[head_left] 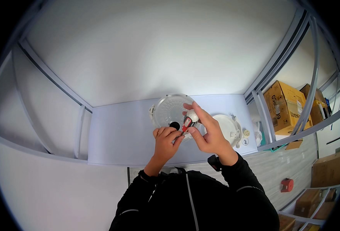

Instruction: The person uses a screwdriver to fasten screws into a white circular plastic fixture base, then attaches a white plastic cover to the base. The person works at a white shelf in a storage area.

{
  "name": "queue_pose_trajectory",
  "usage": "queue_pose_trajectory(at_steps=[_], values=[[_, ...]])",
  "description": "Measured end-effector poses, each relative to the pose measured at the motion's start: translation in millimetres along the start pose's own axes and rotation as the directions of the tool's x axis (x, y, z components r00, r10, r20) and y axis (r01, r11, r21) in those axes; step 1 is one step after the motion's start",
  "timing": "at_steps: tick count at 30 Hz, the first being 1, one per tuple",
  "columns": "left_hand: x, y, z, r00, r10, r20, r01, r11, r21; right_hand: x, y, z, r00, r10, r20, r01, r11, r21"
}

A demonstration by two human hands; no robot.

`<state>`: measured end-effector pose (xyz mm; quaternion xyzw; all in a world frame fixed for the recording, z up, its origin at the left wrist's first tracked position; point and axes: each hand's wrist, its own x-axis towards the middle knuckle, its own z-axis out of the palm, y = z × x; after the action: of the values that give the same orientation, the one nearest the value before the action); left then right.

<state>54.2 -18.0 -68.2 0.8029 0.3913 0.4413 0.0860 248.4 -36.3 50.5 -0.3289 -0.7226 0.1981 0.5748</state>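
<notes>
My right hand (211, 133) is closed around a red, black and white screwdriver-like tool (187, 122), its rounded pale end up in the palm and its red end pointing down toward my left fingers. My left hand (166, 142) is closed, thumb and fingertips pinched right by the tool's lower end; whatever they hold is hidden. Beneath both hands lies a clear round ribbed cover (169, 109) with a white lug at its left edge. A dark round piece (174, 125) shows on its near side, beside my left fingers.
To the right of the cover sits a white round part (224, 125) with lugs on its rim. Two small round pieces, one yellowish (246, 133), lie near the right end of the table (120, 131). Metal frames flank it; cardboard boxes (287, 107) and a red stool (287, 185) stand right.
</notes>
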Motion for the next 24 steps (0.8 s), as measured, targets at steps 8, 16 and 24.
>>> queue_pose_trajectory(at_steps=[8,16,24], values=[[-1,0,0,1.0,0.006,-0.002,-0.006,1.0,0.016,2,1,-1,0.992,-0.124,-0.035,0.114,0.971,-0.211],[-1,2,2,1.0,-0.002,-0.011,0.002,1.0,0.011,-4,7,-7,0.998,-0.05,0.026,0.053,0.989,-0.138],[1,4,2,0.999,0.029,-0.044,-0.029,1.0,0.0,0,2,-7,0.997,-0.025,0.067,0.024,1.0,0.012]])
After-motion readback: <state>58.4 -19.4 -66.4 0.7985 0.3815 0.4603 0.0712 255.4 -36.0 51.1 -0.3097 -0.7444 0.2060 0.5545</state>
